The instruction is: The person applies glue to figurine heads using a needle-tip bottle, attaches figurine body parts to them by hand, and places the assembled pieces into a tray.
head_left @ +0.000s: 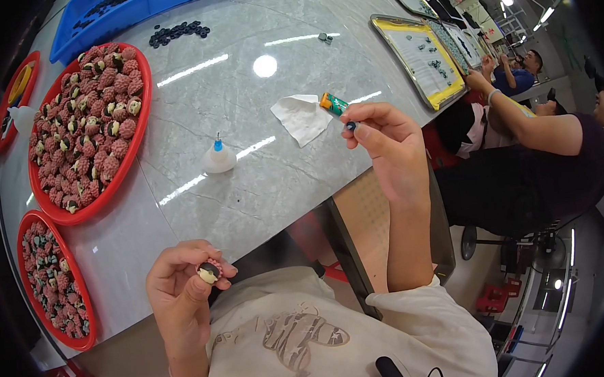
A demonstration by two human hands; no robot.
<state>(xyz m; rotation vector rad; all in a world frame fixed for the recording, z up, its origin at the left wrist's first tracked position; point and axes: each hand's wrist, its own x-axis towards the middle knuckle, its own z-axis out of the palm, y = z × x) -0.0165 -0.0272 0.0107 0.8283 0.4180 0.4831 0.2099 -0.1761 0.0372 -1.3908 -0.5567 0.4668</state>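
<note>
My left hand [183, 290] is closed, its thumb and fingers around a small figurine [209, 271] with a pink bumpy back, a cream face and a black part. Over the table's front edge, my right hand [387, 137] pinches a tiny dark round piece [351, 126] between thumb and fingertips. Just beyond those fingers lies a green and orange tube [334, 103], beside a crumpled white tissue [303, 120]. A squat white squeeze bottle [219, 159] with a blue tip and thin nozzle stands upright between my hands.
Red trays of pink figurines [146, 108] [90, 322] line the left. Behind them are a blue bin [62, 47] and loose dark discs [179, 34]. Metal trays with yellow edging [441, 101] sit at the far right, where other people work. A small grey-green piece [325, 38] lies at the back.
</note>
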